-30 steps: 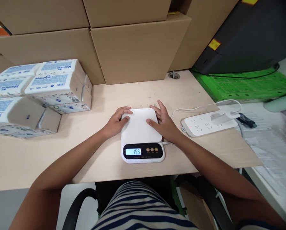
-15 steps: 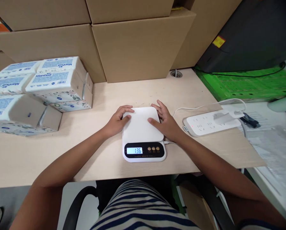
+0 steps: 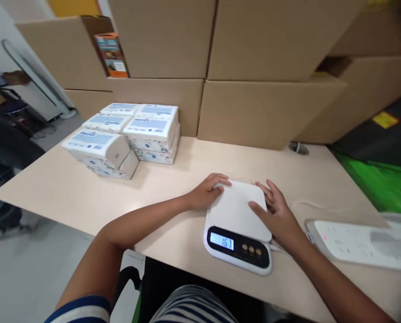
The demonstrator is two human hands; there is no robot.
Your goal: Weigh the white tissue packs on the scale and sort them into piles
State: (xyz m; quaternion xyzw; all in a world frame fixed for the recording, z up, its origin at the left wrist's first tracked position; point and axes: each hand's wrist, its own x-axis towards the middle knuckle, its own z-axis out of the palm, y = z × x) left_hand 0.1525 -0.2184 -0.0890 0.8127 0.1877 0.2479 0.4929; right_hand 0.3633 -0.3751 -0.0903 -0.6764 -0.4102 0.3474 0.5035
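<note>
A white digital scale (image 3: 240,208) lies on the pale wooden table, turned a little, its lit display showing 1.67. My left hand (image 3: 209,192) holds its far left corner, with fingers bent over the edge and the thumb on the weighing plate. On the opposite side, my right hand (image 3: 277,215) grips the right edge. Its thumb presses on the plate while the upper fingers stick up past the far corner; the lower fingers are partly hidden. A thin white cable (image 3: 277,248) runs from the scale's right side, under my right wrist.
Stacked tissue packs (image 3: 153,128) stand at the back left. Large cardboard boxes (image 3: 247,112) line the table's far side. A power strip (image 3: 365,244) lies at the right, near a green crate (image 3: 378,184). A blurred person (image 3: 2,179) is beyond the table's left end.
The view has swung left, so the scale and tissue packs appear farther right, and a person has come into view. The display went from 1.36 to 1.67. Both hands stay on the scale.
</note>
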